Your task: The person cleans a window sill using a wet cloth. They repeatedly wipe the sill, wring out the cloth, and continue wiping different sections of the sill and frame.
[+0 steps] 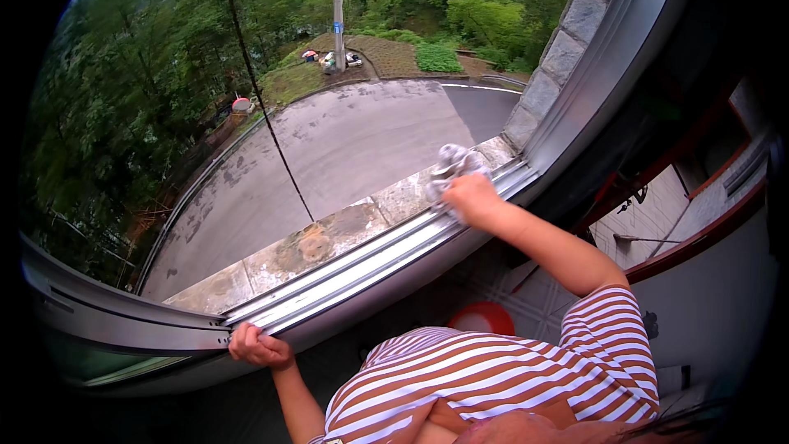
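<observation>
A crumpled grey-white cloth (455,168) is bunched in my right hand (476,198), over the right part of the open window's sill. That hand rests above the aluminium sliding-window track (345,277), and the cloth reaches onto the stone outer ledge (314,243). My left hand (260,346) is curled on the inner edge of the window frame, at the track's left part. Beside it stands the edge of a sliding window sash (135,327). The fingertips of both hands are partly hidden.
A metal side jamb (592,74) and grey stone wall edge (564,52) bound the opening on the right. A dark cable (262,98) hangs outside above a paved road (345,142) far below. Indoors, a red basin (484,319) stands on the floor behind the sill.
</observation>
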Available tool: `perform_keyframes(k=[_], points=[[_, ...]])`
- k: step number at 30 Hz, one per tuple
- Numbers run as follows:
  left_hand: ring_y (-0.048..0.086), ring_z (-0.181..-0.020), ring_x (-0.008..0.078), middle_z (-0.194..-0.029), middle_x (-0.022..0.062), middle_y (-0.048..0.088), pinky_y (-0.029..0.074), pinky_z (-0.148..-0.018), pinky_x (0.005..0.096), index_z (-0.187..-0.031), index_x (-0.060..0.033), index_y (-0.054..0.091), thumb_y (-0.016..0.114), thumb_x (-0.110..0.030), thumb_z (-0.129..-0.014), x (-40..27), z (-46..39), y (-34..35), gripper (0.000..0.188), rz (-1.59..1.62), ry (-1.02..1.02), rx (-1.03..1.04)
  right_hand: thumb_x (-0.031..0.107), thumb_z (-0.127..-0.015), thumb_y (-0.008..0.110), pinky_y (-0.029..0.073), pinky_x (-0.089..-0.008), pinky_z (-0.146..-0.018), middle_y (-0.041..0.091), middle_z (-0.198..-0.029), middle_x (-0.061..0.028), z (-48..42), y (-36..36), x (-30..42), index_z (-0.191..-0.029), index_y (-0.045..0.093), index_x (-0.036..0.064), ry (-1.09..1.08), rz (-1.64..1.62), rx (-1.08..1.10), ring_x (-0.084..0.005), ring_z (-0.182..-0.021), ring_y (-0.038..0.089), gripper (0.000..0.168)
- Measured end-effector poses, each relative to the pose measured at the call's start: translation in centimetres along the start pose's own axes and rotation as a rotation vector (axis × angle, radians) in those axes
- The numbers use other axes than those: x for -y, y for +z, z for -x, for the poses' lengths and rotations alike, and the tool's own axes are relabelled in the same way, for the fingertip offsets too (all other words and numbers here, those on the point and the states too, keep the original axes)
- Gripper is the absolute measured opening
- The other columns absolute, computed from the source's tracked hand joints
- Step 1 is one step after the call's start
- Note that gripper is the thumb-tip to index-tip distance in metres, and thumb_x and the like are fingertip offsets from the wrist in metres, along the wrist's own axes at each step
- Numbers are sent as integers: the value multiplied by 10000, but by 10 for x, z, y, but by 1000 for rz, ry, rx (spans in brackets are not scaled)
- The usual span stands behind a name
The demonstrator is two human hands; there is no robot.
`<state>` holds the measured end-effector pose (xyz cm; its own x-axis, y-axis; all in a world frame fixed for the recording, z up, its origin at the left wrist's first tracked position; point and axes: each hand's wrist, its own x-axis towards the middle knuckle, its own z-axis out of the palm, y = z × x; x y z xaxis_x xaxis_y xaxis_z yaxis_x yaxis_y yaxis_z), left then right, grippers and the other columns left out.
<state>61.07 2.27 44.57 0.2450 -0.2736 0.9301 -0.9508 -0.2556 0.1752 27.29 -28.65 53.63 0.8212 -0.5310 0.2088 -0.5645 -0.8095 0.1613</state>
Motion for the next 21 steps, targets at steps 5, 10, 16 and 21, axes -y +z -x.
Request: perform_keyframes(k=[5,10,16,21], points=[[542,-876,294,-930,111,593,365,-861,420,-898,-56,536,412,-123,-902,0,0,2,141,-23,-3,0,137,-694,629,440,-402,-738,635,-732,-56,29,2,-88,-715,702,164,196,207,142,-256,-796,643,81],[549,-896,309,-934,123,597,376,-877,434,-896,-47,530,409,-102,-896,-3,-2,0,133,-20,-16,8,102,-721,610,420,-394,-804,690,-799,-76,31,-5,-129,-735,704,111,233,380,272,-241,-838,651,96],[560,-908,319,-956,131,609,386,-889,448,-909,-47,538,415,-94,-899,1,1,-2,133,-12,-12,26,164,-780,590,384,-362,-827,694,-815,-43,25,-13,-120,-772,731,126,192,576,374,-204,-932,605,146],[558,-898,308,-958,114,612,384,-877,439,-923,-56,540,417,-122,-919,5,6,0,139,-5,9,13,183,-793,580,385,-357,-839,691,-890,-42,24,-16,-115,-780,736,133,187,692,413,-202,-962,584,164]])
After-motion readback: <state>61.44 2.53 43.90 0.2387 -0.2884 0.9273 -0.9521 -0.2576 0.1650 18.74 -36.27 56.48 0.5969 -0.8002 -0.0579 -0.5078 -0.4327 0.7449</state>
